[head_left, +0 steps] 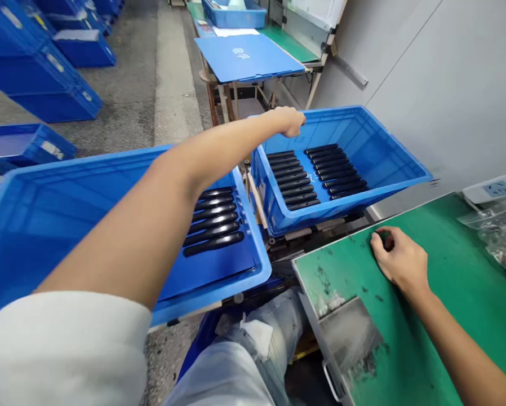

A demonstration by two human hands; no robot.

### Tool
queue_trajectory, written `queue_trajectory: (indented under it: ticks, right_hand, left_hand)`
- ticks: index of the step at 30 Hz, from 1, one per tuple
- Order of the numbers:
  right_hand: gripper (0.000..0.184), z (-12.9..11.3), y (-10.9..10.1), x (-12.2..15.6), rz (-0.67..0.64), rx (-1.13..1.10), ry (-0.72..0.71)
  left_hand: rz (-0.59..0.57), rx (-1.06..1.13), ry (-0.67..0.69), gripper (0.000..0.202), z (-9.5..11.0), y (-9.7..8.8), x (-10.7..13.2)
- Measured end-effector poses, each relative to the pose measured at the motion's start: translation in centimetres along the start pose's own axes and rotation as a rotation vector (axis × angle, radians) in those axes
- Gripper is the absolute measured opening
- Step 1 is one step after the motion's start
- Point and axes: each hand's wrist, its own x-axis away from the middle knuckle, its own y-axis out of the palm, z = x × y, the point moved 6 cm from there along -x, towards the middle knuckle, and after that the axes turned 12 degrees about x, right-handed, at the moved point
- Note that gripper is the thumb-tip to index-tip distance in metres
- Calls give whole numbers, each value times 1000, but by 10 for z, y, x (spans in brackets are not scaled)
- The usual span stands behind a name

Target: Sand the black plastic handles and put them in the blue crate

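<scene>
My left arm stretches out across the near blue bin (67, 197), and my left grip (291, 120) is at the back rim of the far blue bin (365, 138), by its left corner; the fingers are curled, but their tips are hidden, so I cannot tell whether they are closed on the rim or just over it. In that far bin, below my left grip, black rods lie side by side in two rows, the left row (294, 184) and the right row (336, 169), with a strip of blue floor between them. More black rods (214, 232) lie at the right end of the near bin, partly covered by my forearm. My right grip (399, 256) rests on the green bench (468, 270), thumb and fingers bent round into a loop near its back edge; I cannot tell whether anything is pinched there. Toward me on the same bench is a smudged metal plate (350, 332), and over on its right side are a clear plastic bag (504, 231) and a white power strip (496, 189). Beyond the far bin, a flat blue sheet (253, 59) lies on another bench.
</scene>
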Motion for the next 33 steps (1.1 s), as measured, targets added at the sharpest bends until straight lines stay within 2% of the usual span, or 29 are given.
queue_trajectory:
  ticks: [3, 6, 9, 12, 16, 19, 21, 24, 26, 28, 30, 33]
  right_hand:
    - [31, 2, 1, -4, 21, 53, 8]
    - [31, 2, 0, -6, 42, 93, 22]
    - [31, -1, -1, -6, 44, 113, 34]
    - [31, -4, 0, -5, 31, 121, 41]
    - [31, -5, -4, -3, 15, 116, 34]
    - [29, -17, -19, -2, 25, 104, -23]
    - [29, -43, -33, -1, 33, 78, -126]
    - [31, -108, -49, 5, 46, 1, -337]
    - [29, -153, -51, 13, 19, -68, -494]
    - [31, -183, -48, 18, -17, -107, -563]
    - [40, -195, -40, 21, -52, -121, -581]
    - [47, -193, -26, 20, -91, -123, -583]
  left_hand:
    - [-118, 15, -204, 66, -24, -33, 56]
    - [-100, 86, -309, 68, -39, -52, 116]
    - [-71, 157, -385, 64, -52, -55, 162]
    - [-41, 192, -416, 52, -65, -51, 184]
    - [39, 309, -426, 40, -79, -39, 180]
    - [157, 439, -428, 37, -82, -31, 166]
    - [257, 531, -438, 35, -83, -25, 155]
    - [411, 657, -473, 38, -91, -16, 140]
    - [509, 730, -513, 41, -106, -9, 129]
    - [598, 803, -567, 43, -128, -2, 118]
    - [671, 889, -619, 41, -155, 6, 105]
    - [749, 1048, -671, 39, -197, 17, 79]
